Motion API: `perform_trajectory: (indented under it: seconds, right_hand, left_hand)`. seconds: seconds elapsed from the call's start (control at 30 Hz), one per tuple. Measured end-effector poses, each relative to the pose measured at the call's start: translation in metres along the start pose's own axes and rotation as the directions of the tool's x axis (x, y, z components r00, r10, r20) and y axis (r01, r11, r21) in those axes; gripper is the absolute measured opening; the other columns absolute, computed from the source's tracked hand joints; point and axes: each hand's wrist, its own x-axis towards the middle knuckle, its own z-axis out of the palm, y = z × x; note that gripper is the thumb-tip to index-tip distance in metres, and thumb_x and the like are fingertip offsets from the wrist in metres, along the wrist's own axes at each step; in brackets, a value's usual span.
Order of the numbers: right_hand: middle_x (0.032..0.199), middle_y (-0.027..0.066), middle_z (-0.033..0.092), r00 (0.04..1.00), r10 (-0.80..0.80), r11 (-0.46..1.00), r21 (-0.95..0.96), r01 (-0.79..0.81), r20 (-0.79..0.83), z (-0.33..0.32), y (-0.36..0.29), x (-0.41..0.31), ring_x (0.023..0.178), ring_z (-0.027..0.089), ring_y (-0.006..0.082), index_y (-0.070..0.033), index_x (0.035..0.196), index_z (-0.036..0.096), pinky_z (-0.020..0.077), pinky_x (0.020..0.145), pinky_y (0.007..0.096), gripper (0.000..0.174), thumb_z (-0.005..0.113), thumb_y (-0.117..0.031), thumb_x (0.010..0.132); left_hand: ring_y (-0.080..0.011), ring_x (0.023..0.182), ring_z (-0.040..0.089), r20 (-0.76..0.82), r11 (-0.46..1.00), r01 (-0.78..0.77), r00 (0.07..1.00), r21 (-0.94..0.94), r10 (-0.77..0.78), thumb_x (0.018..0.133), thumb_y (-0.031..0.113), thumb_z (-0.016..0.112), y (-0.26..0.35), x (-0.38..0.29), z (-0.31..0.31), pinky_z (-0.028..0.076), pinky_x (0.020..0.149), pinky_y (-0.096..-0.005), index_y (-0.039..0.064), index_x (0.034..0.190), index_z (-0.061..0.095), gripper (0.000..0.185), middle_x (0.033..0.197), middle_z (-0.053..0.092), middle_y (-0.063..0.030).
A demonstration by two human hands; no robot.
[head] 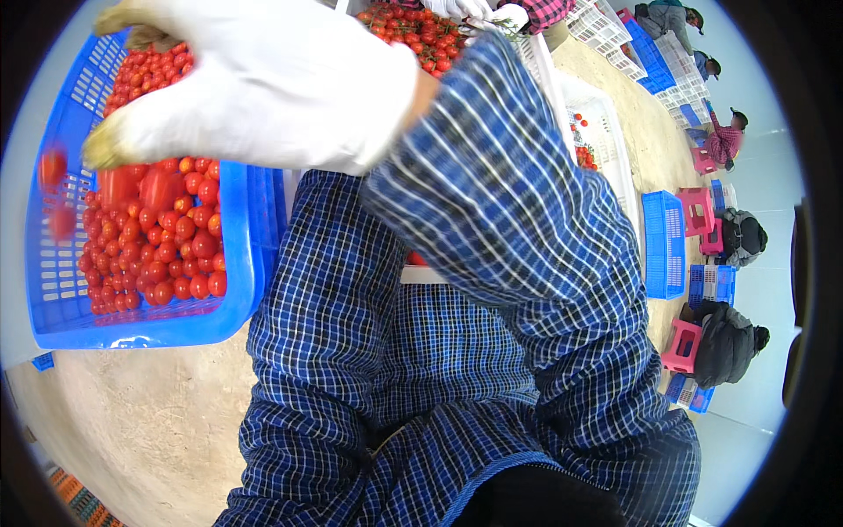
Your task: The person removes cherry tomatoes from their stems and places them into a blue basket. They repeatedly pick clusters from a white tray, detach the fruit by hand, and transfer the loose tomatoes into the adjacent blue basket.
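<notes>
My right hand (263,85), in a white glove with yellowed fingertips, reaches across to the left above a blue plastic crate (158,334). Its thumb and fingers are spread, and nothing is seen held between them. Loose red cherry tomatoes (158,263) fill much of the crate. Several blurred tomatoes (54,170) are in the air beside and below the thumb. My left sleeve (329,263) runs up behind my right hand, and my left hand is out of sight.
Beyond my right wrist, cherry tomatoes (421,36) lie heaped before a co-worker's gloved hands (461,8). A white crate (606,118) holds a few tomatoes. Pink stools (683,346), a blue crate (664,244) and several seated people (724,346) are to the right.
</notes>
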Motion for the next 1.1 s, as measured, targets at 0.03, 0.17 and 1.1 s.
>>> perform_trajectory:
  seconds: [0.03,0.17,1.1]
  right_hand:
    - [0.116,0.0188,0.054,1.0,0.025,0.998,0.064,-0.026,0.017,-0.014,0.002,-0.017,0.108,0.052,0.0238,0.004,0.122,0.044,0.0428,0.09,0.0301,0.057,0.062,-0.03,0.079]
    - [0.108,0.0096,0.062,0.9,0.419,0.886,0.267,-0.378,-0.118,-0.051,0.086,-0.094,0.097,0.058,0.0139,-0.002,0.116,0.055,0.0464,0.085,0.0248,0.034,0.055,-0.01,0.083]
    - [0.099,0.0087,0.058,0.574,0.521,0.847,-0.462,-0.262,0.632,0.017,0.169,-0.229,0.091,0.059,0.0264,-0.017,0.111,0.057,0.0492,0.074,0.037,0.037,0.063,-0.01,0.075]
  left_hand:
    - [-0.0117,0.057,0.06,-0.013,1.0,0.015,1.0,-0.013,-0.016,0.087,0.019,0.053,0.002,-0.001,0.001,0.049,0.048,-0.0236,0.003,0.099,0.059,0.021,0.078,0.062,-0.004]
    - [-0.0119,0.056,0.06,-0.062,0.99,0.11,0.991,-0.089,-0.116,0.087,0.019,0.052,0.009,-0.002,0.004,0.049,0.047,-0.023,0.003,0.101,0.058,0.022,0.078,0.062,-0.0038]
    - [-0.0149,0.077,0.06,-0.177,0.991,-0.002,0.984,-0.131,-0.021,0.089,0.025,0.048,0.011,0.002,-0.004,0.046,0.063,-0.027,0.008,0.107,0.056,0.026,0.094,0.062,-0.0049]
